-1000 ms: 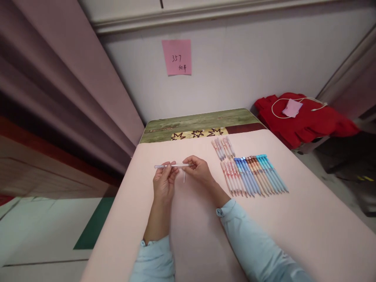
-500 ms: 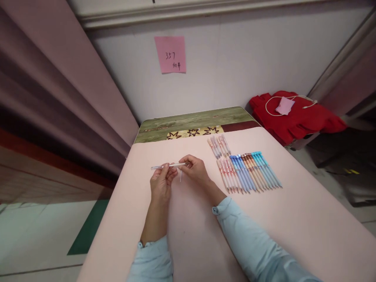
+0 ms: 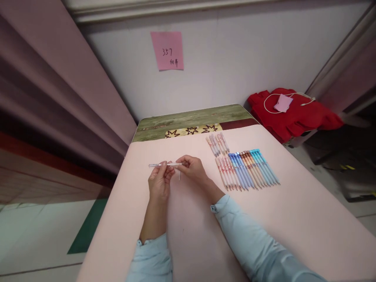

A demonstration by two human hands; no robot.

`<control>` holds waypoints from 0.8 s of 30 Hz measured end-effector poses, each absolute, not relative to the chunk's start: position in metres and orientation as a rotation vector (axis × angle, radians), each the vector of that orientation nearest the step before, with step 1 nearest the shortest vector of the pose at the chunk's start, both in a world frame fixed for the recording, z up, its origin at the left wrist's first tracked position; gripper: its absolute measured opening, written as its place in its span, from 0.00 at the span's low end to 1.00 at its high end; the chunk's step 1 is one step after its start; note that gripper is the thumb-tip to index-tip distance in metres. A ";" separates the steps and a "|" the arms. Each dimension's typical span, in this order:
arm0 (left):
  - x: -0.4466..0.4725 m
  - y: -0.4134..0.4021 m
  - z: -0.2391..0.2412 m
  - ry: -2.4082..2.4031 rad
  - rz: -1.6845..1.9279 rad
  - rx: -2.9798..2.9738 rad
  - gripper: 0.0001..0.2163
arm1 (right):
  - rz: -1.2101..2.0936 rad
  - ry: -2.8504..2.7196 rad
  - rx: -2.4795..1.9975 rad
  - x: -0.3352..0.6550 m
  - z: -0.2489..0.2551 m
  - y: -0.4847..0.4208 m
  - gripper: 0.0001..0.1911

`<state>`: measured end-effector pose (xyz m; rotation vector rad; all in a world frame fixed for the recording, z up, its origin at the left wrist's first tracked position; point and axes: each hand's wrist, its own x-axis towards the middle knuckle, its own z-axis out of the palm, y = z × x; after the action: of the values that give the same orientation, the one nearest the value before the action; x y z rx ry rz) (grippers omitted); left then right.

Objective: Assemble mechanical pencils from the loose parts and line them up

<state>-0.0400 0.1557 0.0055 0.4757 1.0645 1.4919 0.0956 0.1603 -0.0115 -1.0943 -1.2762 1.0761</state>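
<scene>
A slim, pale pen [image 3: 154, 165] lies level between my two hands, over the pink tabletop. My left hand [image 3: 160, 179] pinches its middle with thumb and fingers, leaving the clear end sticking out to the left. At the other end, my right hand [image 3: 191, 169] grips the pen with thumb and forefinger; its tip is mostly hidden by the fingers. A thin white strip [image 3: 179, 175] shows just below, between the hands; whether it is attached to the pen I cannot tell.
Right of my hands lies a row of pens: reddish-white [image 3: 226, 174], blue [image 3: 241, 171], brown [image 3: 252, 170] and turquoise [image 3: 264, 167]. Several more pens [image 3: 217, 144] lie behind them. A red cloth [image 3: 293, 113] with a white cable sits beyond the table's right edge.
Both hands keep the same hold on the pen, with only slight finger movement. The whole view has shifted a little.
</scene>
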 end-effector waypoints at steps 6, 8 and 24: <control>-0.041 0.154 0.005 1.058 1.496 0.544 0.10 | 1.025 -1.329 -1.162 0.098 -0.013 0.160 0.14; -0.041 0.154 0.005 1.061 1.508 0.555 0.10 | 0.985 -1.367 -1.182 0.099 -0.013 0.160 0.14; -0.042 0.154 0.005 1.070 1.563 0.537 0.11 | 0.927 -1.471 -1.182 0.100 -0.009 0.157 0.16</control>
<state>-0.0422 0.1544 0.0047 0.5366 1.0701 1.5625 0.1002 0.1568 -0.0089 -1.1825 -1.4709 0.9271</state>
